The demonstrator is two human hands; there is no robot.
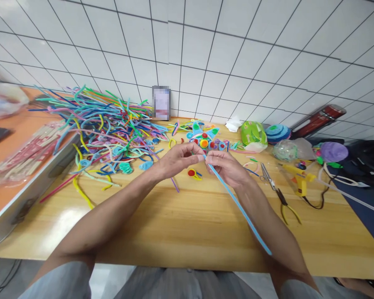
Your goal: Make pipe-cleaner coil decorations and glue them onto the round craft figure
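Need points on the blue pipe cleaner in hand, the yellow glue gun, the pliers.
Blue pipe cleaner (237, 203), head view: middle of its length.
Yellow glue gun (301, 186), head view: its handle.
Pliers (283, 202), head view: near the joint.

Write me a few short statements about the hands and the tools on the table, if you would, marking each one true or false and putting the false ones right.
1. The left hand and right hand meet at one end of the blue strip. True.
2. The glue gun is red. False: the glue gun is mainly yellow.
3. The pliers have yellow handles. True.
4. The left hand holds the scissors. False: the scissors lie on the table, to the right of the right hand.
5. The big pile of coloured strips is on the person's right. False: it is on the left.
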